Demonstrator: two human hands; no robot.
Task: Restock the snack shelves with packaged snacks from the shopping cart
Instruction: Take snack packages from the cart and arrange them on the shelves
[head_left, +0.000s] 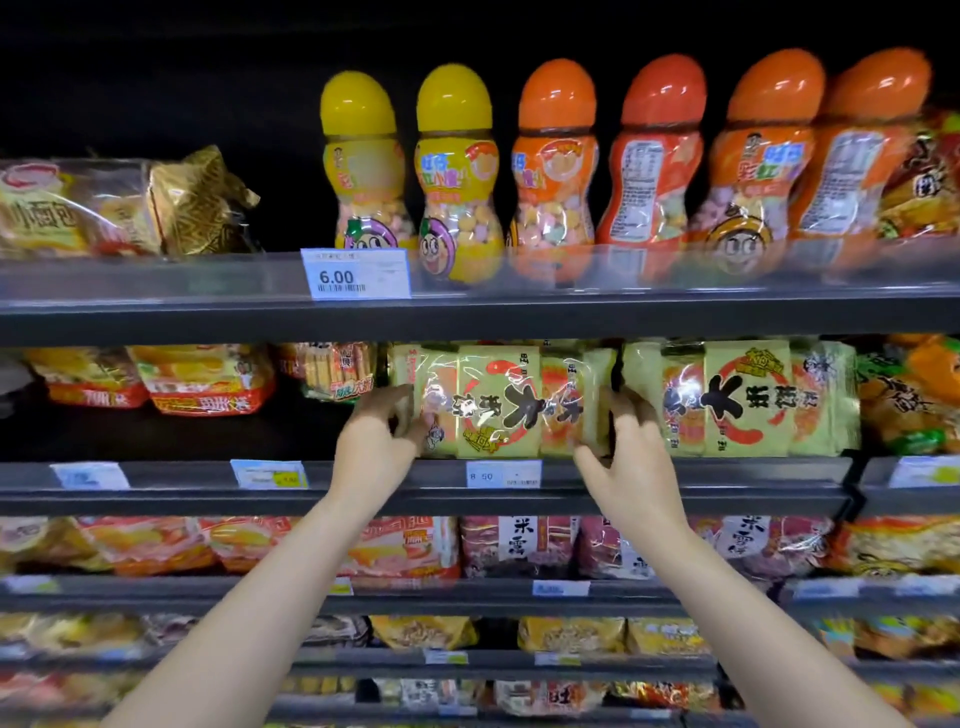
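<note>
A pale yellow-green snack pack (501, 400) with large black characters stands on the second shelf (675, 475) from the top. My left hand (376, 441) grips its left end, fingers curled round the edge. My right hand (626, 457) grips its right end, fingers tucked between it and an identical pack (737, 400) just to the right. The shopping cart is out of view.
Yellow- and orange-capped candy bottles (556, 171) line the top shelf above a 6.00 price tag (356, 273). Orange snack bags (208, 379) lie left of my hands, with a dark gap on the shelf beside them. Lower shelves hold several more packaged snacks (519, 545).
</note>
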